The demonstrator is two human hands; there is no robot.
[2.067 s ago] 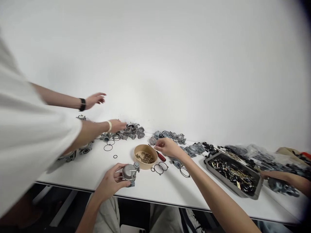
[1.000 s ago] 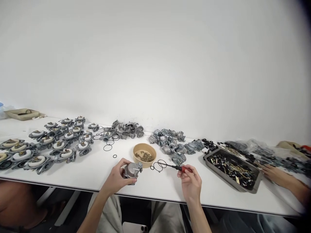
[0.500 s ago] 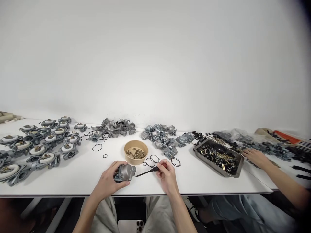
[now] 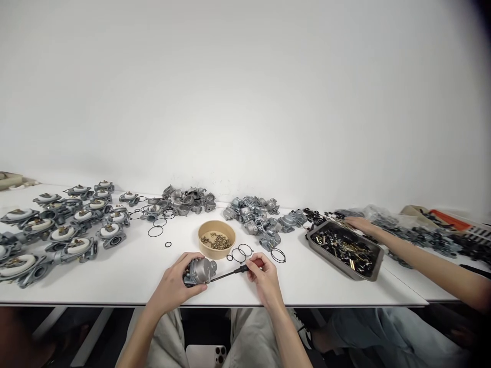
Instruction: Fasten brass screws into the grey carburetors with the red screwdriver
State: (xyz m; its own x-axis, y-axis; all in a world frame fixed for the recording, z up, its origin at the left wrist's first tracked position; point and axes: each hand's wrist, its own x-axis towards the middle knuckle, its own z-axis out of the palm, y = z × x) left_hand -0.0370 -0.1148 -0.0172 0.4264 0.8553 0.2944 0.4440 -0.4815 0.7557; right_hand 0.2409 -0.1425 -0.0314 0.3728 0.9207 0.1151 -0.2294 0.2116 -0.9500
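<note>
My left hand (image 4: pixel 175 282) is closed round a grey metal carburetor (image 4: pixel 200 271), which lies tilted near the table's front edge. Between the fingers and thumb of my right hand (image 4: pixel 264 278) is the red and black handle of a screwdriver (image 4: pixel 242 268). Its thin shaft points left, and the tip meets the right side of the carburetor, where I cannot make out the screw. Just behind stands a round tan bowl (image 4: pixel 201 245) with small brass screws (image 4: pixel 217 240) in it. Several black rubber rings (image 4: pixel 238 255) lie beside the bowl.
Carburetor bodies with white floats (image 4: pixel 76 246) fill the left side. Heaps of grey metal parts (image 4: pixel 190 201) lie along the wall. At the right is a metal tray (image 4: pixel 333 263) of black and brass pieces. A co-worker's arm (image 4: pixel 414 250) reaches behind it.
The screwdriver has moved left, its tip now against the carburetor instead of just short of it. The co-worker's hand has moved left and farther back, behind the tray.
</note>
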